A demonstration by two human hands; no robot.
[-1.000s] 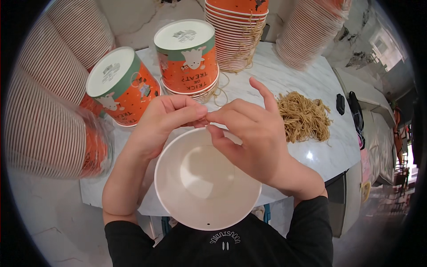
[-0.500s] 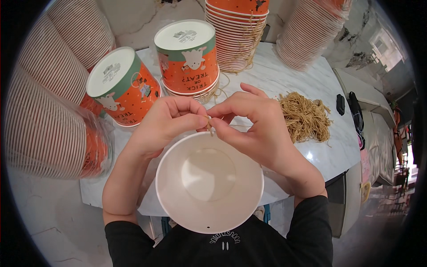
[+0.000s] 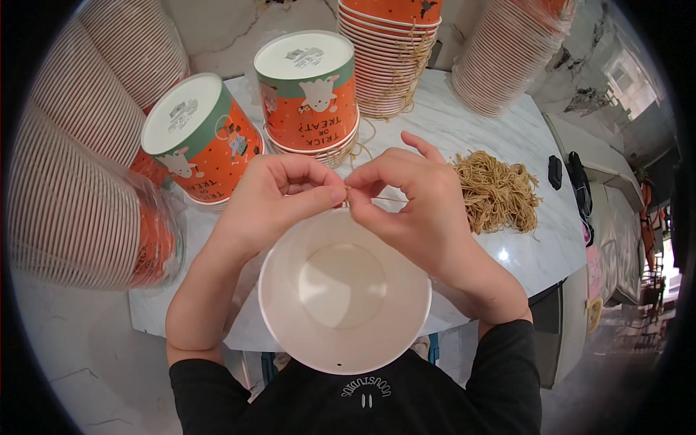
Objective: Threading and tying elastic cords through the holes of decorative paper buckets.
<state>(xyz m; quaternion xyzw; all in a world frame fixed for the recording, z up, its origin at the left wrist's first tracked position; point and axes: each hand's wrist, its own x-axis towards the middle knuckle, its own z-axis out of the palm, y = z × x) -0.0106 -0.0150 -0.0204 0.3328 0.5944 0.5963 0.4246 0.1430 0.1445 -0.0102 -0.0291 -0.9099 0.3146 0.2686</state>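
Note:
A white paper bucket (image 3: 344, 290) lies against my body with its open mouth facing up at me. My left hand (image 3: 272, 199) and my right hand (image 3: 409, 199) meet at its far rim. Both pinch a thin tan string (image 3: 377, 197) right at the rim; a short piece of it runs across my right fingers. A small hole shows in the near wall of the bucket.
Two upside-down orange and green printed buckets (image 3: 308, 90) (image 3: 199, 138) stand on the white marble table (image 3: 464, 130). A heap of tan strings (image 3: 496, 192) lies at the right. Tall stacks of buckets (image 3: 384, 51) (image 3: 72, 167) ring the table. Dark small objects (image 3: 573, 174) sit near the right edge.
My right fingers, spread a second ago, have curled down onto the string. Both hands have settled closer to the bucket's rim. The bucket has barely moved.

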